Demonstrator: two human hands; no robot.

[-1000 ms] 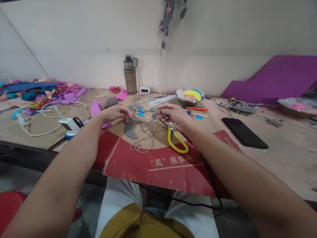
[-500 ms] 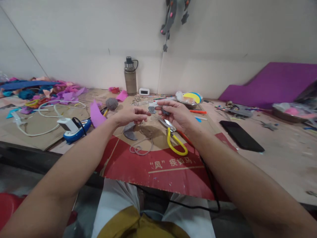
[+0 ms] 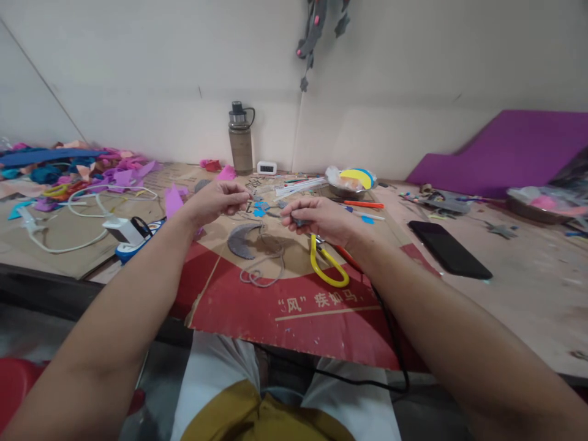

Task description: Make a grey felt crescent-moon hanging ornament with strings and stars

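My left hand [image 3: 219, 202] is raised over the board with thumb and fingertips pinched together; whatever is between them is too small to make out. My right hand [image 3: 324, 220] has its fingers closed on a small grey felt piece [image 3: 301, 222], mostly covered by the fingers. Below and between the hands lies a grey felt crescent [image 3: 239, 242], beside a loose grey cord [image 3: 261, 278] that curls on the cardboard. Scissors with yellow and red handles [image 3: 331, 274] rest under my right hand, their blades largely hidden by it.
A red and brown cardboard sheet [image 3: 257, 311] covers the table front. Behind stand a water bottle [image 3: 241, 147] and a small clock [image 3: 267, 168]. A phone [image 3: 449, 248] lies right; a power strip with charger [image 3: 126, 233] and felt scraps [image 3: 55, 171] lie left.
My hands have moved apart: the left went left and up, the right came slightly lower. Blue cut-outs behind them now show, as does more of the crescent. The grey piece stays in my right hand.
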